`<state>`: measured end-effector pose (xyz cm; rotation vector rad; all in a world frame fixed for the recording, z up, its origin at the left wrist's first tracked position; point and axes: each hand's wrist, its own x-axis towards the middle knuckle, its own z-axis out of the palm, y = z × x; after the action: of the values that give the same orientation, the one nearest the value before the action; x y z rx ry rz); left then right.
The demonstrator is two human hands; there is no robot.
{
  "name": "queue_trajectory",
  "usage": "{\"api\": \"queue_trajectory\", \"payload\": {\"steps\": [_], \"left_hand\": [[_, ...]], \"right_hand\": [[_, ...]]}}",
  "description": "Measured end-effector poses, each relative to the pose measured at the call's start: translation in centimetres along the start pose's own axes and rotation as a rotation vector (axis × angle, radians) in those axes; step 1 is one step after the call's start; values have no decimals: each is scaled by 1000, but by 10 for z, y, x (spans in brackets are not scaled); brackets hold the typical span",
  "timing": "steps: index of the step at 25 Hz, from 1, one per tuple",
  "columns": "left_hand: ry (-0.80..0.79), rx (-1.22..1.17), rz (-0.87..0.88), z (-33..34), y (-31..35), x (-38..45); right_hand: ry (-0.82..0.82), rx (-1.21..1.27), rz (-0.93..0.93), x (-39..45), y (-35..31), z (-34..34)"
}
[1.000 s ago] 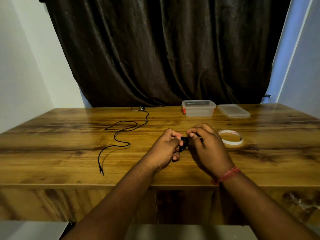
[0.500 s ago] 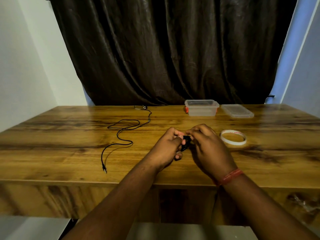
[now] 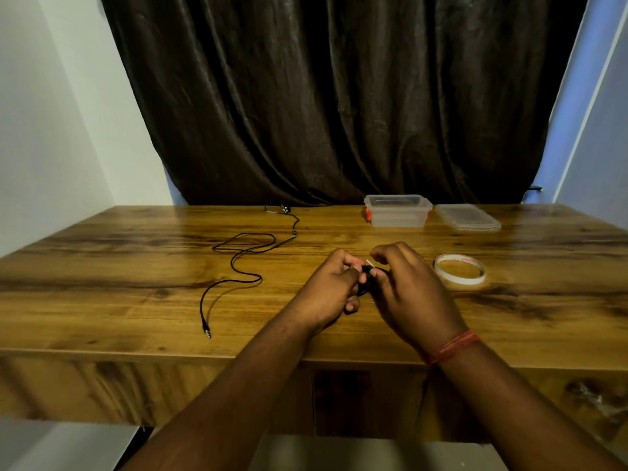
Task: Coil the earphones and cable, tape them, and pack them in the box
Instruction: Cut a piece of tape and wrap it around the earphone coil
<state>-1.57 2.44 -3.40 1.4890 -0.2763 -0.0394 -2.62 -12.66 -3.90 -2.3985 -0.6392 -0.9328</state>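
Observation:
A small black coiled cable (image 3: 364,284) sits between my two hands over the middle of the wooden table (image 3: 136,300). My left hand (image 3: 331,288) pinches its left side. My right hand (image 3: 406,288) grips its right side, with a pale sliver, probably tape, showing at the fingertips. Most of the coil is hidden by my fingers. Black earphones (image 3: 238,263) lie uncoiled on the left, jack plug near the front edge. A white tape roll (image 3: 459,268) lies flat just right of my right hand. The clear plastic box (image 3: 397,212) stands open at the back.
The box's clear lid (image 3: 468,217) lies flat to the right of the box. A dark curtain (image 3: 323,96) hangs behind the table's far edge. White walls close in on the left and right.
My hands stayed together on the black coil with small finger shifts; a pale sliver now shows at my right fingertips. The view shifted slightly.

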Motion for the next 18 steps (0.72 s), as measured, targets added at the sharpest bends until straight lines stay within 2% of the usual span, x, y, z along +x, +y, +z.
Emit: {"api": "queue_trajectory", "payload": {"steps": [13, 18], "left_hand": [[3, 9, -5, 0, 0, -1], [3, 21, -11, -1, 0, 1]], "right_hand": [[-55, 11, -13, 1, 1, -1], [-9, 38, 20, 0, 0, -1]]}}
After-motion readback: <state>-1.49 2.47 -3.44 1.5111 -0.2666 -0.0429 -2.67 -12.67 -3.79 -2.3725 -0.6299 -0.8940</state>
